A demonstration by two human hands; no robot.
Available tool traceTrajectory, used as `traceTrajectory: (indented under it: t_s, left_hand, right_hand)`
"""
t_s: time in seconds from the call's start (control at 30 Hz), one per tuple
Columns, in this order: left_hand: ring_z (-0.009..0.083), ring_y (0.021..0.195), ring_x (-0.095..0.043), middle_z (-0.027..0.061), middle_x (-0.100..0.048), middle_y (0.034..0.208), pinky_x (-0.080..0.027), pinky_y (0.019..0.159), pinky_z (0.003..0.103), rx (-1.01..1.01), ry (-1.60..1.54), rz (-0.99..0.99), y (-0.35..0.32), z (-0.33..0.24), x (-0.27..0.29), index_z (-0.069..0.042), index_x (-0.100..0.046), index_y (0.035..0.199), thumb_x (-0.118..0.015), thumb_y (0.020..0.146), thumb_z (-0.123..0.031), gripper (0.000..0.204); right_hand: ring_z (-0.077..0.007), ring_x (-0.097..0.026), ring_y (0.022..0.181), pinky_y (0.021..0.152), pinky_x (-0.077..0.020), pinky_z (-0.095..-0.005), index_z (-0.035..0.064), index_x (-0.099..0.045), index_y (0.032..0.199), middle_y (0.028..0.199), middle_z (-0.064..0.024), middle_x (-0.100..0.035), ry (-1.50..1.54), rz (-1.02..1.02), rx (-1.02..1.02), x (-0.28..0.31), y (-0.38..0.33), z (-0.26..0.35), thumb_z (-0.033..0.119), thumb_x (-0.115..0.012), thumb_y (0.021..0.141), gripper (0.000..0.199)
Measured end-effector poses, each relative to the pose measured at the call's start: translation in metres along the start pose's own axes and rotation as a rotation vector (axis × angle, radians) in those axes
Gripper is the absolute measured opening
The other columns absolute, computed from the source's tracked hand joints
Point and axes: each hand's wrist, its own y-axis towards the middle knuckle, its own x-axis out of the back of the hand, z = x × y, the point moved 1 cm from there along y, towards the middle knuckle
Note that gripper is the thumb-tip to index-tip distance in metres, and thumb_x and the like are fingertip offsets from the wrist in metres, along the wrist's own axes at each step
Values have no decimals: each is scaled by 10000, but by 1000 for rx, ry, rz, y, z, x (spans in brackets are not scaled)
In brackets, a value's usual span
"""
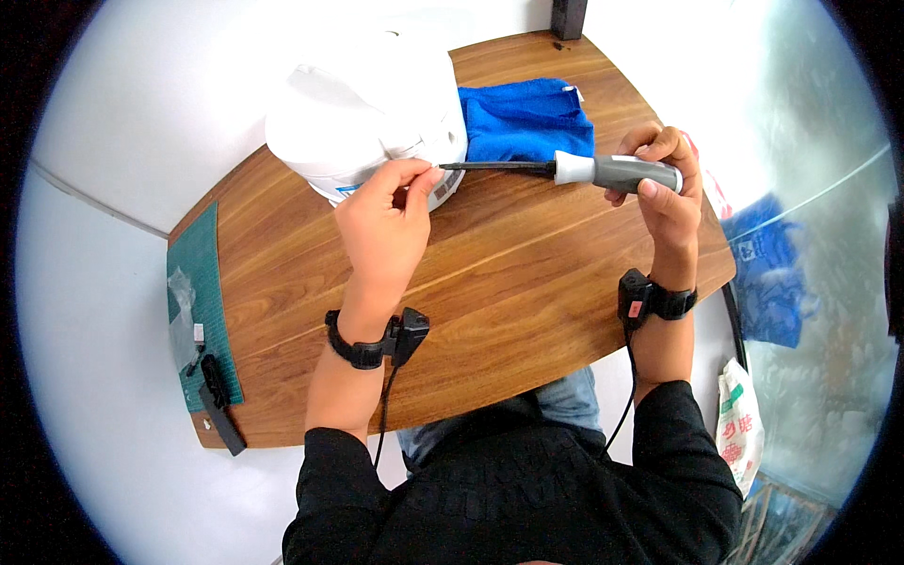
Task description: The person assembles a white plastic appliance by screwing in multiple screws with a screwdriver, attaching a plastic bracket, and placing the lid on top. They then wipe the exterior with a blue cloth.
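Screwdriver (pixel 603 171) at centre right, gripped by right hand (pixel 664 184) around grey handle; tip meets white appliance (pixel 363 113) at upper centre. Left hand (pixel 386 221) pinches fingertips at tip. Fastener hidden; progress unclear. Blue cloth (pixel 523 118) behind, on wooden table (pixel 490 301).

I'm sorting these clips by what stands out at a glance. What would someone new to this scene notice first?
First the screwdriver, grey-handled, gripped by the right hand, its dark shaft pointing left at the side of a big white appliance at the back of the wooden table. The left hand pinches at the shaft's tip against that appliance. Behind lies a bright blue cloth; a green cutting mat sits at the table's left edge.
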Motion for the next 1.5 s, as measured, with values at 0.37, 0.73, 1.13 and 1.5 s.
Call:
traceTrajectory:
  t_s: [0.37, 0.73, 1.13, 1.5]
  left_hand:
    - [156, 700, -724, 158, -752, 915, -569, 595, 265, -180, 159, -22, -2, -15, -19, 54, -692, 1126, -721, 862, -36, 281]
    - [270, 968, -707, 268, -618, 1280, -579, 777, 342, -147, -9, 117, -15, -12, -24, 79, -432, 1369, -706, 868, -65, 588]
    - [326, 1023, -680, 307, -579, 1310, -557, 801, 365, -32, -235, 209, -17, -13, -27, 67, -286, 1386, -692, 906, -170, 671]
    - [261, 1080, -643, 239, -498, 1432, -563, 831, 335, -51, -241, 244, -17, -15, -27, 76, -321, 1418, -656, 939, -150, 627]
  right_hand:
    - [-251, -693, 746, 555, -612, -328, 22, -562, 932, 971, -153, -595, 58, -178, 7, -5, 0, 8, 71, -726, 796, 219]
    - [-267, -706, 738, 574, -606, -323, 44, -553, 992, 1020, -167, -591, 3, -162, -17, 0, -3, 7, 100, -671, 849, 194]
    - [-278, -709, 720, 555, -604, -323, 34, -550, 980, 1001, -161, -601, 11, -188, -51, 1, -4, 6, 80, -660, 847, 179]
    - [-304, -716, 710, 532, -602, -338, 9, -555, 961, 981, -152, -597, 70, -202, -55, 2, -4, 5, 38, -671, 828, 179]
